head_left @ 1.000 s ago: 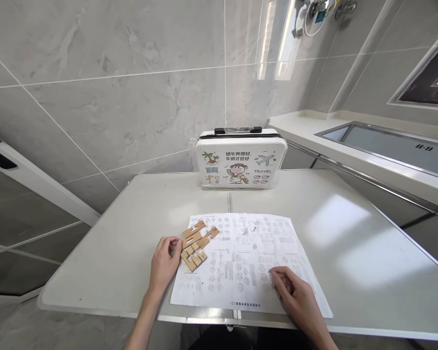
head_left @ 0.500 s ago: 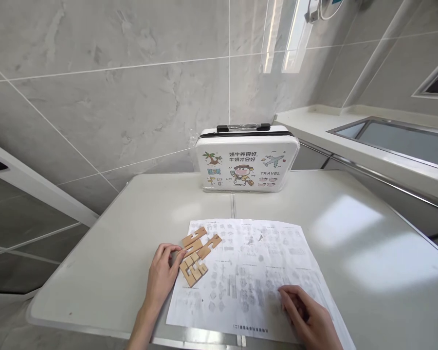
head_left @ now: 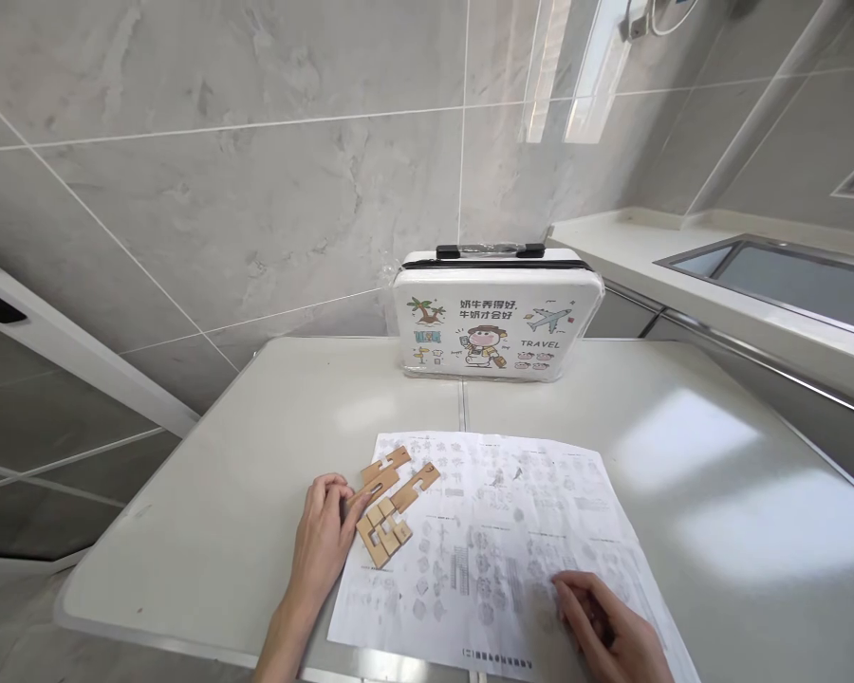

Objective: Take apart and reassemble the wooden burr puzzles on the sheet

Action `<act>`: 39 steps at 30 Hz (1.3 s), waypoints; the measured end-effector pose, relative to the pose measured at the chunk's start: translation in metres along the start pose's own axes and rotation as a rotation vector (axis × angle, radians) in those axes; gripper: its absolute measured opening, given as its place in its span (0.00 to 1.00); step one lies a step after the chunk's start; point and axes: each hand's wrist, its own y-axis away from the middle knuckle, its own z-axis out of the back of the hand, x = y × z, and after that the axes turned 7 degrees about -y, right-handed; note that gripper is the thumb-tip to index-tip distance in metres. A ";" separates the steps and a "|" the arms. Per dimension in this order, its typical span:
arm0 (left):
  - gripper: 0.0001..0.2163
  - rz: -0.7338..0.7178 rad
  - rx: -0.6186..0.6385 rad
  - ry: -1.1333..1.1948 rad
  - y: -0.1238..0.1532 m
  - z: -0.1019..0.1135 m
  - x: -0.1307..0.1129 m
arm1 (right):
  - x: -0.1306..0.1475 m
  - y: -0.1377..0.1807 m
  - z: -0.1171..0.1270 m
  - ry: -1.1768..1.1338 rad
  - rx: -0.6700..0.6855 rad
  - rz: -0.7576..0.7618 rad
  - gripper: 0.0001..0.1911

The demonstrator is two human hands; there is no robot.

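Note:
Between the thumb and fingers of my left hand (head_left: 322, 533) is a notched wooden puzzle piece (head_left: 379, 485), slanting up to the right. It overlaps another wooden piece (head_left: 399, 457) behind it. Beside it on the right lies a longer notched piece (head_left: 407, 491). Nearer to me, several small wooden pieces (head_left: 382, 536) sit together in a block. These lie at the left part of a large printed sheet (head_left: 462, 607). My right hand (head_left: 608, 626) rests on the sheet's lower right with its fingers curled in, and nothing shows in them.
The sheet lies on a pale table (head_left: 206, 531) with a seam down its middle. A white plastic-wrapped case (head_left: 498, 318) with cartoon prints stands upright at the back, near the tiled wall (head_left: 256, 218). On the right runs a counter (head_left: 612, 242) with a sink (head_left: 789, 280).
My left hand has picked at the notched piece, which now lies further over the piece behind it. My right hand stays curled on the sheet. The whole view has shifted slightly.

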 end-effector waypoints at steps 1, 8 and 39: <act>0.17 0.002 0.007 0.012 0.000 0.001 0.000 | 0.000 -0.001 0.000 0.003 0.012 0.000 0.25; 0.14 0.069 0.007 0.255 0.002 0.010 0.000 | 0.007 -0.010 -0.001 0.056 0.214 0.063 0.21; 0.17 0.318 0.676 1.358 -0.003 -0.011 -0.148 | 0.076 -0.154 -0.093 0.179 0.483 0.379 0.05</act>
